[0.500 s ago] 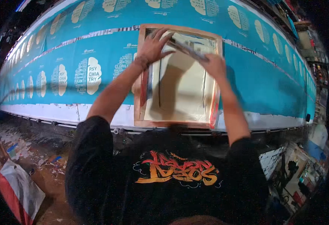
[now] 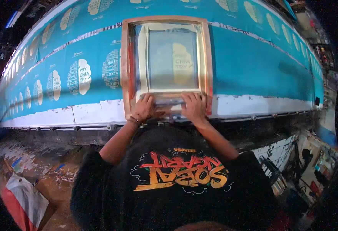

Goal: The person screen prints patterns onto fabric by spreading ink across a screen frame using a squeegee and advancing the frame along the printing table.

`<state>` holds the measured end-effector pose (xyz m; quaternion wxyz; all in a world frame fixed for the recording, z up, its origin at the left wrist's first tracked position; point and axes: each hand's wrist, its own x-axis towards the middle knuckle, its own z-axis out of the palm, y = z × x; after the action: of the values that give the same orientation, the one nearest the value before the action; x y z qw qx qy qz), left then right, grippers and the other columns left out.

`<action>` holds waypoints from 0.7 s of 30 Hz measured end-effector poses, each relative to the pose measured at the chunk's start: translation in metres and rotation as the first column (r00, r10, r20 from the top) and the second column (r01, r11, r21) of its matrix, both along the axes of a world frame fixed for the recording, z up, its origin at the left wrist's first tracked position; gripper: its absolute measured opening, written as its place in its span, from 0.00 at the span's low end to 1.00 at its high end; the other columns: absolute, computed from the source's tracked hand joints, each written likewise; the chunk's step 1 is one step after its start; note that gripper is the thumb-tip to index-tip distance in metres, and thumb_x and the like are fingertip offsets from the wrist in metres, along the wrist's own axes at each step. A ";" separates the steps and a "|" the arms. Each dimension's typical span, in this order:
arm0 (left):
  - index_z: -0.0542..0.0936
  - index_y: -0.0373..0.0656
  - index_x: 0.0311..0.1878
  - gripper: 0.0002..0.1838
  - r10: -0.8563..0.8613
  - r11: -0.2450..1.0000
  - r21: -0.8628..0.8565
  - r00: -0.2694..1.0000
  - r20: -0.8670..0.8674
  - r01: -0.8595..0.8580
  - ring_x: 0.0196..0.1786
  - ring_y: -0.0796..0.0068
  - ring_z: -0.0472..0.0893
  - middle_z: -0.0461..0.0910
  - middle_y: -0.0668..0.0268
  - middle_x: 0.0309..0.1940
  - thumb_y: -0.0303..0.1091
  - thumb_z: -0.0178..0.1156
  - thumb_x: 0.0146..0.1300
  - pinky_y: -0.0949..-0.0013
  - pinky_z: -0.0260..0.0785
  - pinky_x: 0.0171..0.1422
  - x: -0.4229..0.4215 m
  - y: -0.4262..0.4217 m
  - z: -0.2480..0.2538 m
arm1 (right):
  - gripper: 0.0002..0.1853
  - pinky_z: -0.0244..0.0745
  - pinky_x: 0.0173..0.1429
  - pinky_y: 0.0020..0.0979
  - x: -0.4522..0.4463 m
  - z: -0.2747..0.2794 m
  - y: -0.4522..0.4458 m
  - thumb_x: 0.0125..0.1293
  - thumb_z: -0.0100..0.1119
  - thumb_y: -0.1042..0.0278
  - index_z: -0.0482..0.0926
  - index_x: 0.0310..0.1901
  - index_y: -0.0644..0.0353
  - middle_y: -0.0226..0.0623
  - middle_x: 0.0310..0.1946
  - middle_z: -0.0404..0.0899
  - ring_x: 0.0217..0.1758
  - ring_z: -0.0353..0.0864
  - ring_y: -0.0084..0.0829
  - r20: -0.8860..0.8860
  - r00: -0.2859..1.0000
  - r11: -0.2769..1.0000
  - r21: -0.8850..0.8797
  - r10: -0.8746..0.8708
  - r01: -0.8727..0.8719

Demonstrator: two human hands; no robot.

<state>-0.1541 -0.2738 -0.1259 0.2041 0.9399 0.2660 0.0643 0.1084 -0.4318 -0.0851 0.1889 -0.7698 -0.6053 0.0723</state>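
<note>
A wooden-framed printing screen (image 2: 125,61) lies on long turquoise fabric (image 2: 250,73), with a pale brain shape and lettering showing through its mesh (image 2: 162,50). My left hand (image 2: 144,107) and my right hand (image 2: 194,106) are both closed on a squeegee (image 2: 169,102), near the frame's close end. The squeegee lies crosswise between them, its blade blurred and partly hidden by my fingers. Pale ink lines the inner border of the screen, with red tape along parts of the frame.
Rows of white brain prints (image 2: 85,77) and words run left along the fabric. A rail with fittings (image 2: 111,127) follows the table's near edge. A red and white cloth (image 2: 26,198) lies at lower left. Clutter (image 2: 305,169) stands at right.
The squeegee has come from the far end of the screen to the near end. My left hand, previously spread beside it, now grips it along with my right.
</note>
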 end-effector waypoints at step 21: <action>0.71 0.35 0.75 0.37 0.651 0.758 -0.291 0.702 0.288 -0.584 0.60 0.55 0.80 0.79 0.52 0.59 0.31 0.72 0.63 0.55 0.71 0.70 -0.026 0.085 0.020 | 0.14 0.73 0.64 0.55 0.106 -0.014 0.175 0.64 0.65 0.66 0.90 0.51 0.46 0.36 0.52 0.89 0.61 0.83 0.45 -0.076 0.997 0.953 0.300 -0.023 0.045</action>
<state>-0.1803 -0.1887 -0.1055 0.2999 0.7433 0.5274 0.2820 0.2142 -0.2565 -0.0988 0.3270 -0.7391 -0.5889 0.0035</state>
